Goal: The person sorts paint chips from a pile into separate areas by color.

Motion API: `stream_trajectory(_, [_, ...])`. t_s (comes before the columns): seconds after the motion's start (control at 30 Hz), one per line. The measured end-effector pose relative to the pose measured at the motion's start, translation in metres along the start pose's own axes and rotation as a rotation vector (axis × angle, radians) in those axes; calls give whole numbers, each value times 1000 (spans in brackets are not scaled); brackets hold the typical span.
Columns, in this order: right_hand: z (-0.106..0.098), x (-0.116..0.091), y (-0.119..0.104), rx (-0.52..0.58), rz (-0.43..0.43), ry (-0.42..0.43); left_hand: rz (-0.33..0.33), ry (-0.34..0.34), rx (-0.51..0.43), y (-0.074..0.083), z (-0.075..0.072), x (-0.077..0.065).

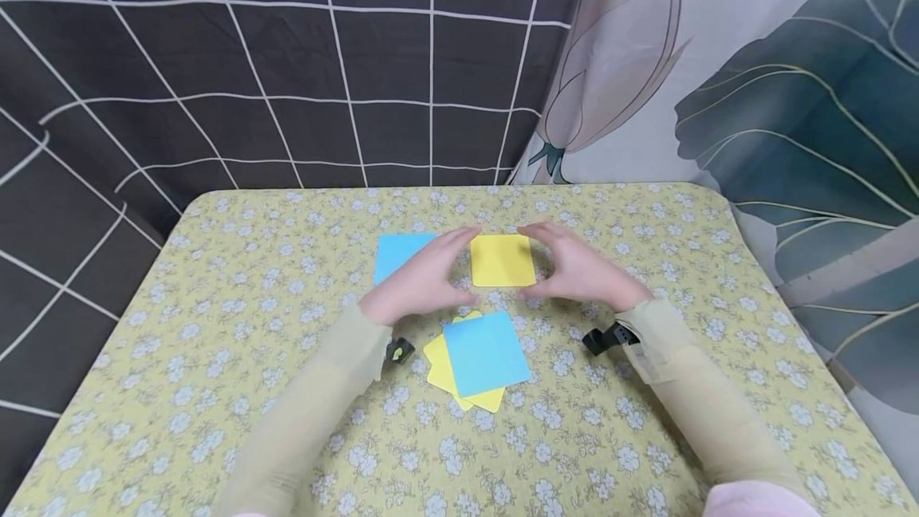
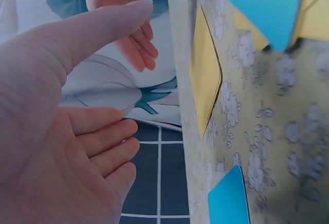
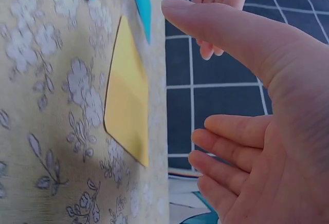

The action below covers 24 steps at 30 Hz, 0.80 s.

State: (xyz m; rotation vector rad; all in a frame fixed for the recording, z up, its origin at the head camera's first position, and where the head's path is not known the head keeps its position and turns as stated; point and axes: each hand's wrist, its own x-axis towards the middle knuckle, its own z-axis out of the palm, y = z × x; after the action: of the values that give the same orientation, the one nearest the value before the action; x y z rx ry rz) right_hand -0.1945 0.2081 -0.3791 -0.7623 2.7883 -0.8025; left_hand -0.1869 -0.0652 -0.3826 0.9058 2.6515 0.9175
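A yellow square card (image 1: 502, 260) lies flat on the flowered tablecloth between my hands. On its left is my left hand (image 1: 424, 276), thumb and fingers spread apart, holding nothing. My right hand (image 1: 577, 268) mirrors it on the other side, also without anything in its grasp. Both wrist views show the hands raised off the cloth, apart from the yellow card (image 2: 206, 75). Partly hidden behind my left hand is a blue card (image 1: 397, 254). Nearer to me, another blue card (image 1: 488, 353) rests on top of fanned yellow cards (image 1: 441, 369).
A yellow cloth with blue-grey flowers (image 1: 215, 357) covers the table. Its far edge meets a dark curtain with white grid lines (image 1: 287, 62). To the right hangs a pale curtain with large leaf and flower prints (image 1: 811, 142). Each wrist carries a dark strap (image 1: 610, 337).
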Motion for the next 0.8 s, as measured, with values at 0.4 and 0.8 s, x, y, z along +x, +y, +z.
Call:
stream_trajectory(0.4, [11, -26, -24, -30, -41, -68, 18, -62, 85, 13, 20, -52])
stream_trajectory(0.8, [29, -48, -36, -8, -107, -114, 62, -82, 164, 26, 40, -80])
